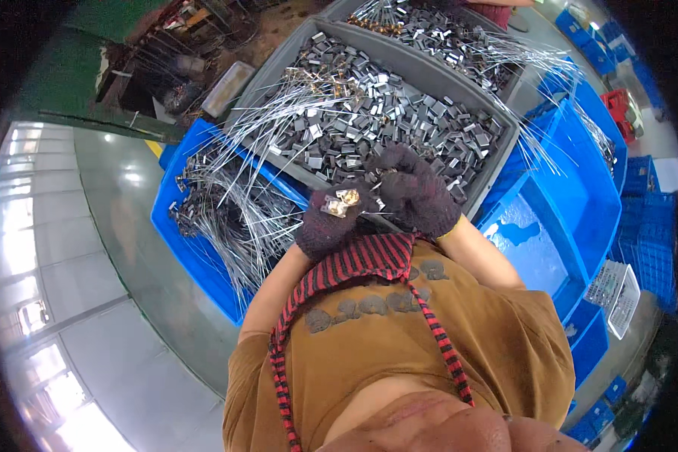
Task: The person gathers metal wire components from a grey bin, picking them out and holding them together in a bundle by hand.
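Observation:
Dark knitted gloves cover both my hands, which are close together at the near edge of a grey bin. My left hand is closed around small brass and silver metal fittings, which show at the top of its fist. Beside it, my right hand has its fingers curled in a pinch. A small shiny metal piece shows between the hands, at the right fingertips. Many small grey metal blocks fill the bin, and thin metal rods with brass-coloured ends lie over its left side.
A blue bin on the left holds a tangle of thin rods. Behind stands a second grey bin of blocks and rods, with another person's arm beyond. Blue bins stand on the right.

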